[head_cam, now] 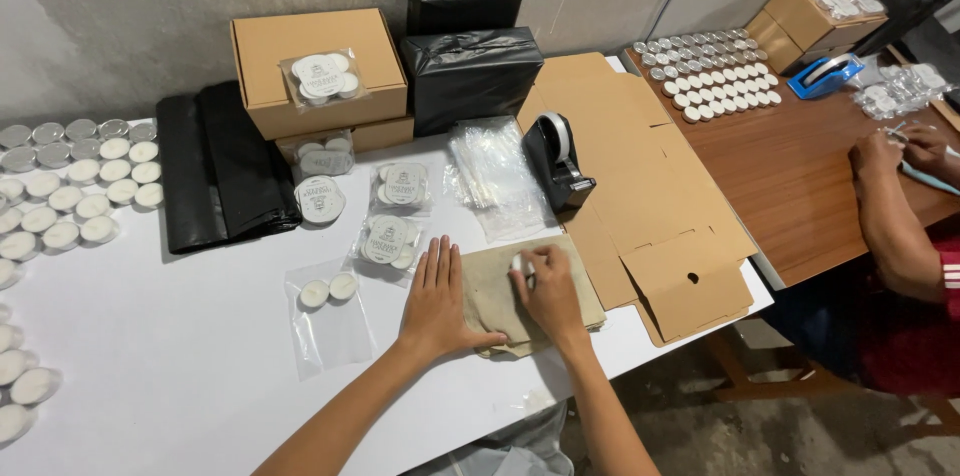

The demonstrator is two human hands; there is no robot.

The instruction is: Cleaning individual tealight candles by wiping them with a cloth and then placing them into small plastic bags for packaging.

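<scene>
- The right hand [550,291] pinches a small white tealight [519,263] between thumb and fingertips, closed round it, and holds it just above the beige cloth pouches [490,286].
- The left hand [437,304] lies flat and open, fingers stretched toward 12 o'clock, palm pressing the left part of the pouches; it grips nothing.
- The pouches sit in a small stack on the white table [180,356], near its front edge, right under both hands.
- At 9 o'clock of the left hand lies a clear bag [328,321] with two tealights inside, near but not touching the hand.
- At 11 o'clock of the hands lie round labelled packs of tealights [388,236] in clear wrap.
- At 12 o'clock lies a heap of empty clear bags [495,176], and just right of it stands a black tape dispenser [556,161].
- At 2 o'clock a flattened brown carton [640,196] overhangs the table's right edge.
- Far at 10 o'clock, loose tealights [75,186] stand in rows.
- At 2 o'clock, well apart at a wooden table [800,186], another person's hands [900,151] work on something too small to tell.
</scene>
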